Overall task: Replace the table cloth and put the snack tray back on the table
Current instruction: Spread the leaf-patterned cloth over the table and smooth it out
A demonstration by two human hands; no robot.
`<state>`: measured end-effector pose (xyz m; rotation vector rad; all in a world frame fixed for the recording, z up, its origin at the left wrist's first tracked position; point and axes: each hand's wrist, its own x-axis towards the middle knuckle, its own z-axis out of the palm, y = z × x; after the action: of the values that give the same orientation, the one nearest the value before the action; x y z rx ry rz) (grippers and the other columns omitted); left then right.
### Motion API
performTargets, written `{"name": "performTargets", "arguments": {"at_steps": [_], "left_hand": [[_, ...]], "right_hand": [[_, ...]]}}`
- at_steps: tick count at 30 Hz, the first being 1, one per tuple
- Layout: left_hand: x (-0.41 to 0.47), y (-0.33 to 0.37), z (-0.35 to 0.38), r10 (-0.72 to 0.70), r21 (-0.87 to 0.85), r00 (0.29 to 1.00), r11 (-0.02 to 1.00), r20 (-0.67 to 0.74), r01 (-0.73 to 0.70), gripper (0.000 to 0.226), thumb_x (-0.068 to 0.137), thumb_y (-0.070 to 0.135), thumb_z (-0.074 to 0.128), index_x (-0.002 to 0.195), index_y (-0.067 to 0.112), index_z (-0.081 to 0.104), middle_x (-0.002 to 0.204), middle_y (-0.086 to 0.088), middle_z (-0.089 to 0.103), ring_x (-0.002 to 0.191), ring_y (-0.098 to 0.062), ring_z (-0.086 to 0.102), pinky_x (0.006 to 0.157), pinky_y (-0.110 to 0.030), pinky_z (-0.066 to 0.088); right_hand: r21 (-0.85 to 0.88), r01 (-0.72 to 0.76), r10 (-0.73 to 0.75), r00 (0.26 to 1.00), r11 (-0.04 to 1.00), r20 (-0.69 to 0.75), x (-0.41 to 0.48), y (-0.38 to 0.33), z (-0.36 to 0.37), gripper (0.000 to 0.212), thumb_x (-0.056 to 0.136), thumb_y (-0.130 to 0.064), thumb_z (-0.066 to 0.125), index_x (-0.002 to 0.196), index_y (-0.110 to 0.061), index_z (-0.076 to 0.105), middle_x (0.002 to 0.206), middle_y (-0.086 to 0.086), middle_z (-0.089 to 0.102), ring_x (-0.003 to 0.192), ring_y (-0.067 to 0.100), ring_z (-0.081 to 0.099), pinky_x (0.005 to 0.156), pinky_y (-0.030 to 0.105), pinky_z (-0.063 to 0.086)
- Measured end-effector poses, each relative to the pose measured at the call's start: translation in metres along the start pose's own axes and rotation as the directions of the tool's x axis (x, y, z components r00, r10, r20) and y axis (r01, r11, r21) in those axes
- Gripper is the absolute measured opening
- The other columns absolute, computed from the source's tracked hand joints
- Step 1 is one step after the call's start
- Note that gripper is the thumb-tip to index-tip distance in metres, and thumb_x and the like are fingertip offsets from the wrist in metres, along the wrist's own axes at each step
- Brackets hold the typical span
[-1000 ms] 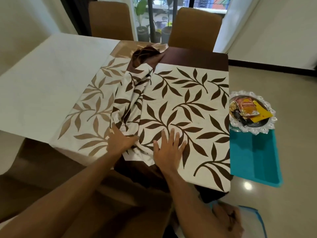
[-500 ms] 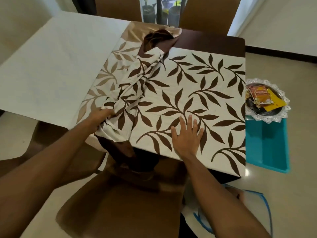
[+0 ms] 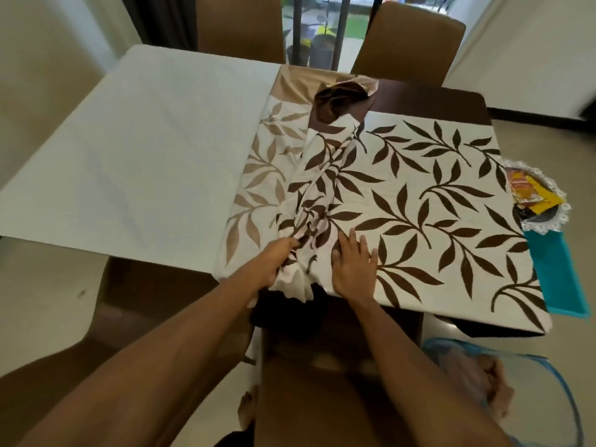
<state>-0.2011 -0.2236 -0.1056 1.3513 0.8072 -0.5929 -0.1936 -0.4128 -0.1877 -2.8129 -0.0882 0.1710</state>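
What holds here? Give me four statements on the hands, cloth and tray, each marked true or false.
1. The left hand grips a bunch of the cloth. True.
2. The right hand lies flat on the cloth. True.
3. The tray sits on the cloth. False: it rests on a teal box beside it.
4. The cloth lies smooth throughout. False: a bunched ridge runs from the left hand toward the far edge.

Definitely somebody's home dining room: brown padded chairs (image 3: pixel 409 40) are sitting around a dark wood surface (image 3: pixel 435 101) that's wearing a leafy table cloth (image 3: pixel 419 188), and potted plants (image 3: pixel 322 46) are showing through the glass door (image 3: pixel 353 29) behind (bars out there too).
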Motion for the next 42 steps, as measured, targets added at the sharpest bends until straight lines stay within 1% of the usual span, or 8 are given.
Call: {"name": "performTargets", "arguments": {"at_steps": [3,7,13,24,32,36,38,42], "left_hand": [[0.0,0.008,-0.031,0.103,0.207,0.995,0.973,-0.016,-0.098,0.071,0.071,0.056,0.079,0.127,0.016,0.061,0.119,0.001,0.067,0.105,-0.017,0.063,0.093,-0.03,0.051],[0.004,0.031,-0.082,0.288,0.687,0.955,0.709,-0.074,-0.16,0.068,0.072,0.039,0.082,0.127,0.009,0.056,0.123,-0.001,0.061,0.108,-0.022,0.057,0.093,-0.032,0.049],[-0.002,0.059,-0.14,0.343,0.612,0.921,0.773,-0.184,-0.165,0.053,0.078,0.032,0.075,0.124,0.011,0.063,0.118,-0.007,0.066,0.104,-0.027,0.063,0.093,-0.039,0.052],[0.011,0.047,-0.232,0.521,0.742,0.747,0.668,-0.414,-0.054,0.026,0.085,0.022,0.068,0.105,0.007,0.064,0.108,-0.018,0.068,0.104,-0.039,0.063,0.078,-0.031,0.041],[0.016,0.046,-0.342,0.47,0.663,0.595,0.735,-0.652,0.146,0.061,0.078,0.024,0.071,0.131,0.008,0.046,0.131,-0.024,0.051,0.125,-0.044,0.046,0.1,-0.055,0.038],[0.028,0.039,-0.335,0.8,0.98,0.587,0.193,-0.127,-0.052,0.068,0.075,0.031,0.065,0.138,0.017,0.042,0.141,-0.018,0.042,0.134,-0.039,0.037,0.107,-0.056,0.036],[0.039,0.036,-0.318,0.744,0.981,0.644,-0.081,0.178,-0.178,0.063,0.082,0.041,0.056,0.141,0.024,0.042,0.147,-0.01,0.042,0.139,-0.034,0.034,0.112,-0.055,0.032],[0.062,0.04,-0.288,0.533,0.986,0.83,-0.098,0.165,-0.133,0.066,0.094,0.063,0.033,0.153,0.039,0.019,0.164,0.0,0.014,0.151,-0.031,0.008,0.119,-0.057,0.006]], "right_hand": [[-0.03,0.033,-0.031,0.998,0.999,0.061,0.001,0.004,-0.001,0.057,0.106,-0.047,0.022,0.16,-0.03,0.014,0.169,0.001,0.01,0.156,0.026,0.003,0.124,0.054,0.003],[0.015,-0.057,0.056,0.995,0.998,0.078,0.008,-0.006,-0.006,0.058,0.103,-0.045,0.033,0.158,-0.028,0.023,0.169,0.002,0.012,0.156,0.026,0.005,0.123,0.057,0.003],[0.009,-0.057,0.057,0.997,0.998,0.043,0.025,-0.066,-0.008,0.057,0.096,-0.049,0.046,0.144,-0.019,0.046,0.159,0.007,0.035,0.15,0.029,0.024,0.12,0.057,0.019],[-0.03,0.07,-0.07,0.997,0.997,0.031,0.005,-0.108,0.041,0.07,0.101,-0.066,0.012,0.161,-0.032,0.011,0.17,0.001,0.005,0.156,0.024,-0.001,0.123,0.056,-0.001],[-0.043,-0.021,0.024,0.997,0.999,0.068,0.012,-0.122,0.04,0.076,0.096,-0.074,0.02,0.159,-0.031,0.019,0.17,0.001,0.006,0.156,0.025,-0.002,0.122,0.058,-0.004],[-0.011,-0.051,0.05,0.997,0.999,-0.066,0.023,-0.157,0.043,0.056,0.099,-0.058,0.037,0.141,-0.021,0.047,0.157,0.009,0.037,0.149,0.03,0.026,0.119,0.065,0.017],[-0.031,0.037,-0.041,0.992,0.999,-0.119,0.037,-0.185,0.049,0.049,0.099,-0.05,0.04,0.137,-0.021,0.051,0.153,0.009,0.044,0.145,0.029,0.034,0.117,0.064,0.023],[-0.048,0.059,-0.061,0.998,0.997,-0.031,0.064,-0.226,0.069,0.054,0.101,-0.052,0.036,0.149,-0.025,0.04,0.162,0.007,0.032,0.151,0.03,0.022,0.119,0.062,0.018]]}}
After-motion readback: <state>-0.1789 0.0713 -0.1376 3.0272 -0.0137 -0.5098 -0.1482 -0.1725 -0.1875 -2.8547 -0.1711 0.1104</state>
